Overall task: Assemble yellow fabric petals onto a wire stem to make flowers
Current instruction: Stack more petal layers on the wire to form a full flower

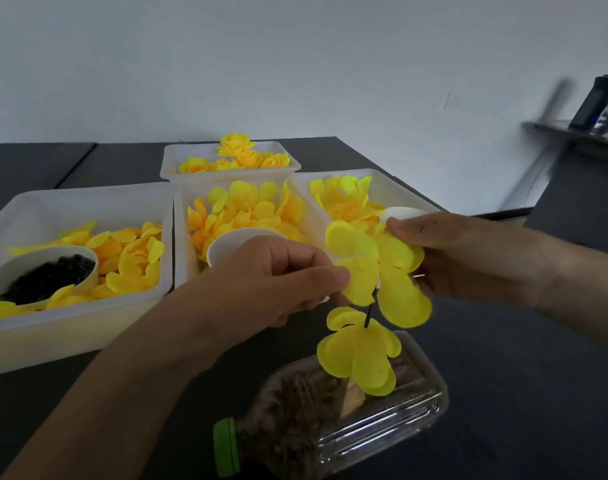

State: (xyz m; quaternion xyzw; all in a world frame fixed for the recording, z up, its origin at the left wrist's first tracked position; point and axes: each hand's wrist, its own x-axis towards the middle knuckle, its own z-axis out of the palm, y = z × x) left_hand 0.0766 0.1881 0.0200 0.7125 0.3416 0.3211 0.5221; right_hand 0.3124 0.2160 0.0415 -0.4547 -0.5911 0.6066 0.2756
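My left hand (278, 278) pinches a yellow fabric petal piece (359, 278) at its left edge, just above a thin dark wire stem (369, 315). My right hand (444, 254) holds the right side of the same petal cluster (399, 271) with its fingers curled round it. Lower on the stem sits another set of yellow petals (359, 351), hanging above the bottle. The stem's top end is hidden behind the petals.
Three white trays of loose yellow petals stand behind the hands: left (25, 209), middle (183, 216), right (399, 188). A far tray (178, 164) holds finished flowers. A cup of dark pieces (43, 275) and a clear green-capped bottle (347, 420) lie nearby.
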